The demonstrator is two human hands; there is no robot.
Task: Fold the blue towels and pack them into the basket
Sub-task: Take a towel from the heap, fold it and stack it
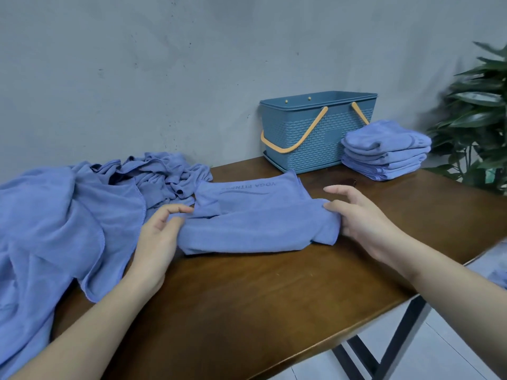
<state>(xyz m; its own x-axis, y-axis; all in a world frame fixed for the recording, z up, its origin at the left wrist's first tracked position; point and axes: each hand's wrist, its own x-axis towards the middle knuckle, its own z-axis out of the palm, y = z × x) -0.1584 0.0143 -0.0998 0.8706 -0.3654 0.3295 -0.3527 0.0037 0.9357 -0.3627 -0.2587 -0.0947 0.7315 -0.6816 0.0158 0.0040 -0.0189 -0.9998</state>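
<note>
A blue towel [258, 229] is laid on the brown table [274, 311], partly folded, with its near part doubled over and grey letters seen on its far flap. The left end of this towel is held by the left hand [159, 237]; the thumb and fingers are bent around the cloth edge. The right end is held by the right hand [365, 218]; the thumb is pressed on the towel's corner, while the first finger is stretched out just above the cloth. How the other fingers are placed under the towel cannot be told.

A messy heap of unfolded towels [68, 215] is spread over the left side of the table, touching the towel being held. A blue basket [318, 133] with yellow handles is set at the back of the table, against the grey wall [164, 64]. A neat stack of folded towels [384, 152] is placed just beside the basket, on its right. A green plant [477, 111] is seen at the far right.
</note>
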